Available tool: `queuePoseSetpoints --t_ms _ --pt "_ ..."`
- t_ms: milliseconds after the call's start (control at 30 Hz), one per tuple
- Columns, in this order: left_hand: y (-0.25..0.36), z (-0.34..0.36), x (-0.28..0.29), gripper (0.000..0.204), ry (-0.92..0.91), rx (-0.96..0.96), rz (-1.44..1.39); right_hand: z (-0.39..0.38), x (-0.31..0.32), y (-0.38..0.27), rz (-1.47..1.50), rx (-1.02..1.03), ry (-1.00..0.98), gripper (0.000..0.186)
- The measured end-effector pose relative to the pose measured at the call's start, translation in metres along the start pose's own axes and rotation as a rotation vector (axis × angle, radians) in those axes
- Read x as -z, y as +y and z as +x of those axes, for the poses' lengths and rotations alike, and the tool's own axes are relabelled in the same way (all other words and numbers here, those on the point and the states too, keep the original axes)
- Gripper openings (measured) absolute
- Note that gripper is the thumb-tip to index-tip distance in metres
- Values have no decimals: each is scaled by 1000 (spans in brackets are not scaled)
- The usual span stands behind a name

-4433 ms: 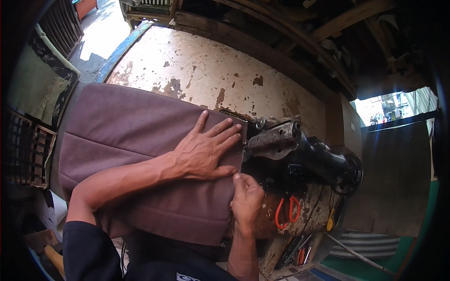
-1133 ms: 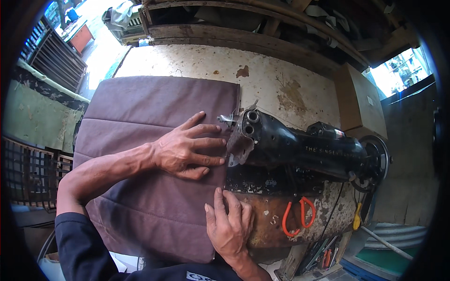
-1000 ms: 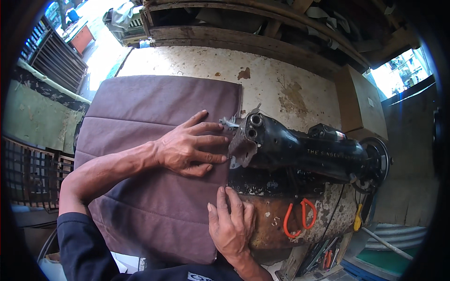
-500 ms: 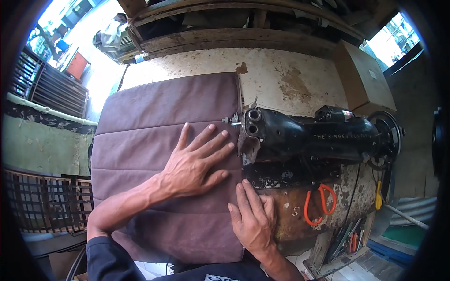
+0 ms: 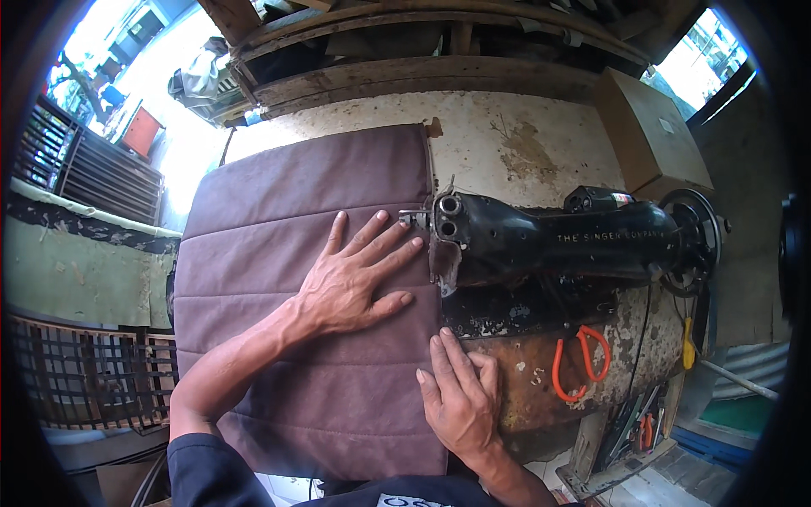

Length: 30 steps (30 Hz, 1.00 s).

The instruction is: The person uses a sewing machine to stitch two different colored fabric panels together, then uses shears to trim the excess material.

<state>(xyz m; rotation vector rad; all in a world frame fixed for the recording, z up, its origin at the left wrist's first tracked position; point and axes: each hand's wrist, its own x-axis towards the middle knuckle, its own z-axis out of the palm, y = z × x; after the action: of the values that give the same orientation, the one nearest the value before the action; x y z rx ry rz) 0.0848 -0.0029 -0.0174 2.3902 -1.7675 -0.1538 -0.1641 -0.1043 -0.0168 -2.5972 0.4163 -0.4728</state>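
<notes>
A maroon quilted panel (image 5: 296, 160) with horizontal seams lies across the bench, its right edge at the needle end of a black sewing machine (image 5: 557, 243). My left hand (image 5: 346, 291) lies flat on the panel, fingers spread, fingertips close to the presser-foot area (image 5: 414, 220). My right hand (image 5: 460, 397) rests on the panel's right edge below the machine head, fingers stretched forward and close together, holding nothing. Orange-handled scissors (image 5: 591, 355) lie right of that hand, partly hidden at the machine bed.
A cardboard box (image 5: 650, 135) stands behind the handwheel (image 5: 705, 245). A wooden frame (image 5: 422, 72) runs along the bench's back. A yellow-handled tool (image 5: 688, 342) hangs at the bench's right end, above more hand tools (image 5: 634, 422). Metal grilles (image 5: 110, 177) stand at the left.
My right hand's fingers, pinched at the panel's edge in the earliest frame, are now stretched out. My left hand has spread wider. The panel shifts slightly toward the back, and the view has levelled.
</notes>
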Motion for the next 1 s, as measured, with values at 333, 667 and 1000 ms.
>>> queuePoseSetpoints --t_ms 333,667,1000 --pt "-7 8 -2 73 41 11 -11 2 1 2 23 3 23 43" --pt "-43 -7 6 69 34 11 -55 83 18 55 613 -441 15 25" --pt "-140 -191 23 61 114 851 108 178 -9 74 2064 -331 -356 47"
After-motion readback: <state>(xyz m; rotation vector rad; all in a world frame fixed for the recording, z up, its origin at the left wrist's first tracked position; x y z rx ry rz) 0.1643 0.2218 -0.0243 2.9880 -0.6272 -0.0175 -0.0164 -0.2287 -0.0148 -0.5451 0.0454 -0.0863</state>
